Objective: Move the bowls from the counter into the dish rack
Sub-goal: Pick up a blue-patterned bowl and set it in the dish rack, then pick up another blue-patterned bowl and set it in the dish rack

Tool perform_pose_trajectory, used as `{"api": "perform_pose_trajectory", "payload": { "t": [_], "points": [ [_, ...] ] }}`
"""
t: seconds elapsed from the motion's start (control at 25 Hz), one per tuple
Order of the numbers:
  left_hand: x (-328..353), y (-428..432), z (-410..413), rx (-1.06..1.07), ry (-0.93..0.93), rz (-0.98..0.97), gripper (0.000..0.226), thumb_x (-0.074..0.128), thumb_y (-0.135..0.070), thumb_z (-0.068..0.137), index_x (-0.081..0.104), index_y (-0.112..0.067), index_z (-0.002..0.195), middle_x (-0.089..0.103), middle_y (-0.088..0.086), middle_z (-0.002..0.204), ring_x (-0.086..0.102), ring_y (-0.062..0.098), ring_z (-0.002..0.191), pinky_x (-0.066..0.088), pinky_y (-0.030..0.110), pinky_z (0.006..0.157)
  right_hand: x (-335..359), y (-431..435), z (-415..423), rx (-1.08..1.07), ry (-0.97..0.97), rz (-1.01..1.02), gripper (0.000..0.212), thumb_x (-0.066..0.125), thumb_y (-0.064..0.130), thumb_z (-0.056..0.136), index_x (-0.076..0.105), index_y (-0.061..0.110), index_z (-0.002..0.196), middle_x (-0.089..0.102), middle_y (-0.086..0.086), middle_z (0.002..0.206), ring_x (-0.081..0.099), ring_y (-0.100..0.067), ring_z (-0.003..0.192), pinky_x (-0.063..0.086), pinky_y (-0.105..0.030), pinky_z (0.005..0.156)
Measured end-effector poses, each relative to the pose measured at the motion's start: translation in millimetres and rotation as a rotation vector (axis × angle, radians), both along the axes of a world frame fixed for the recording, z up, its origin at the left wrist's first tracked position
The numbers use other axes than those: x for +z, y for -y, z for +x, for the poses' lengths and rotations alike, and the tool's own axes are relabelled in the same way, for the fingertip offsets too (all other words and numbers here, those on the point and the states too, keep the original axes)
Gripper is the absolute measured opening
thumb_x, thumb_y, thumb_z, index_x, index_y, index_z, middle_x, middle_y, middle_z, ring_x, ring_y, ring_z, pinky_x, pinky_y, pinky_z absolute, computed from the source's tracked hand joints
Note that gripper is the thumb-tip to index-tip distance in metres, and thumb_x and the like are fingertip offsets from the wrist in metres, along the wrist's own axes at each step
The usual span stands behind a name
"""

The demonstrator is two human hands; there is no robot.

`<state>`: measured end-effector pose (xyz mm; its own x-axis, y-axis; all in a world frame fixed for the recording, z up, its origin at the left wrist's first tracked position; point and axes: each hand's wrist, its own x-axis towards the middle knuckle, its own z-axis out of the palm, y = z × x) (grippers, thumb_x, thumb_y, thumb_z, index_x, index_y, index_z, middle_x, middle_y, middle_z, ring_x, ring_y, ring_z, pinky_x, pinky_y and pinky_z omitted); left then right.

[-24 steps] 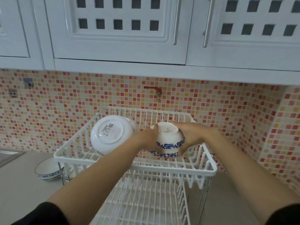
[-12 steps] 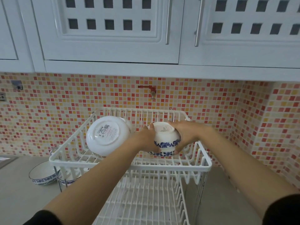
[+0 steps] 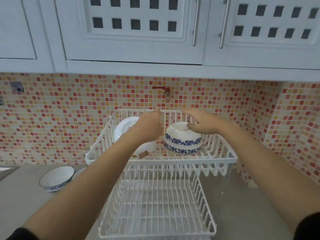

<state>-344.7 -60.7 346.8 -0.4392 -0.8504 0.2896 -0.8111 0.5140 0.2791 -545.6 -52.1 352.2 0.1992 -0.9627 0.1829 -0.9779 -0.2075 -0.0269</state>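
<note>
A white two-tier dish rack [image 3: 214, 159] stands on the counter against the tiled wall. A white bowl with blue flower bands [image 3: 182, 142] sits upside down in the upper tier. My right hand [image 3: 201, 123] hovers over its base, fingers spread, thumb touching or just above the foot. My left hand [image 3: 149, 126] is beside the bowl, fingers apart, holding nothing. Behind my left arm a larger white bowl [image 3: 123, 129] leans on its side in the same tier. Another blue-rimmed bowl [image 3: 56, 179] stands upright on the counter at the left.
The lower rack tier [image 3: 155, 213] holds nothing. A red tap [image 3: 163, 91] sticks out of the mosaic wall above the rack. White cabinets [image 3: 135, 32] hang overhead. A sink edge [image 3: 7, 171] shows at far left. The tiled corner wall closes in on the right.
Both hands held the blue-patterned bowl above the upper tier; now the bowl rests upside down in it and both hands have let go and opened.
</note>
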Motion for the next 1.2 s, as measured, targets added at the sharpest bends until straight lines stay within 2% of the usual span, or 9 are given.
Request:
{"api": "perform_pose_trajectory", "payload": {
  "t": [0.08,0.16,0.32,0.48,0.6,0.68,0.88,1.0,1.2],
  "points": [
    [5.3,-8.5,41.5,0.006,-0.025,-0.026,0.056,0.035,-0.010,0.099,0.014,-0.009,0.151,0.044,0.019,0.145,0.057,0.030,0.116,0.046,0.032,0.084,2.2,-6.4,47.8,0.045,0.037,-0.091,0.060,0.034,0.038,0.101,0.011,0.020,0.154,0.011,0.002,0.162,0.016,-0.014,0.148,0.015,-0.030,0.117],
    [9.0,-16.3,90.0,0.037,-0.054,-0.039,0.054,0.034,-0.014,0.100,0.017,-0.010,0.150,0.050,0.023,0.138,0.059,0.032,0.109,0.046,0.034,0.077,-1.3,-6.9,104.6,0.076,0.076,-0.099,0.061,0.027,0.045,0.101,0.011,0.020,0.154,0.010,0.003,0.162,0.014,-0.014,0.149,0.015,-0.035,0.120],
    [-2.3,-18.4,202.4,0.180,-0.055,-0.038,0.051,0.033,-0.015,0.100,0.022,-0.007,0.149,0.052,0.019,0.137,0.058,0.031,0.113,0.045,0.030,0.078,-17.3,-0.9,225.7,0.146,0.066,-0.125,0.059,0.023,0.042,0.103,0.012,0.014,0.154,0.010,-0.001,0.162,0.012,-0.018,0.149,0.014,-0.034,0.119],
    [-36.5,-4.9,291.0,0.291,0.001,0.078,0.046,0.034,-0.017,0.100,0.031,-0.002,0.143,0.051,0.020,0.137,0.056,0.025,0.091,0.042,0.028,0.072,-45.9,14.9,315.3,0.120,0.138,-0.088,0.058,0.024,0.037,0.103,0.013,0.009,0.153,0.016,-0.008,0.161,0.019,-0.024,0.147,0.022,-0.038,0.116],
    [-70.9,11.0,334.5,0.348,0.037,0.174,0.043,0.035,-0.016,0.099,0.037,0.002,0.138,0.051,0.022,0.135,0.056,0.032,0.111,0.044,0.034,0.082,-78.4,37.8,368.0,0.081,0.173,-0.027,0.060,0.026,0.034,0.102,0.011,0.005,0.152,0.013,-0.012,0.161,0.017,-0.026,0.148,0.020,-0.039,0.118],
    [-97.7,22.4,351.8,0.369,0.036,0.242,0.043,0.033,-0.020,0.100,0.039,0.003,0.136,0.050,0.023,0.135,0.053,0.035,0.119,0.044,0.037,0.089,-104.7,56.5,390.4,0.017,0.201,0.025,0.061,0.028,0.033,0.101,0.011,0.004,0.152,0.014,-0.013,0.160,0.019,-0.029,0.147,0.021,-0.041,0.118],
    [-167.1,47.4,363.7,0.354,-0.001,0.335,0.046,0.029,-0.027,0.102,0.044,0.005,0.131,0.052,0.024,0.133,0.050,0.036,0.122,0.040,0.040,0.099,-179.9,103.6,405.4,-0.173,0.246,0.096,0.065,0.034,0.040,0.098,0.019,0.003,0.150,0.026,-0.016,0.155,0.030,-0.032,0.141,0.030,-0.044,0.114],
    [-200.3,75.8,364.8,0.375,-0.047,0.381,0.042,0.032,-0.027,0.101,0.051,0.003,0.124,0.057,0.023,0.126,0.054,0.035,0.116,0.043,0.037,0.095,-220.1,134.5,404.4,-0.282,0.266,0.139,0.065,0.035,0.041,0.098,0.018,0.005,0.150,0.029,-0.014,0.154,0.034,-0.033,0.138,0.033,-0.044,0.109],
    [-258.2,139.3,359.6,0.357,-0.069,0.458,0.035,0.039,-0.015,0.097,0.049,0.003,0.126,0.060,0.021,0.120,0.056,0.034,0.114,0.044,0.036,0.092,-277.3,194.8,390.4,-0.410,0.321,0.221,0.062,0.038,0.039,0.098,0.021,0.007,0.149,0.032,-0.014,0.150,0.038,-0.034,0.133,0.038,-0.044,0.102]
  ]
}}
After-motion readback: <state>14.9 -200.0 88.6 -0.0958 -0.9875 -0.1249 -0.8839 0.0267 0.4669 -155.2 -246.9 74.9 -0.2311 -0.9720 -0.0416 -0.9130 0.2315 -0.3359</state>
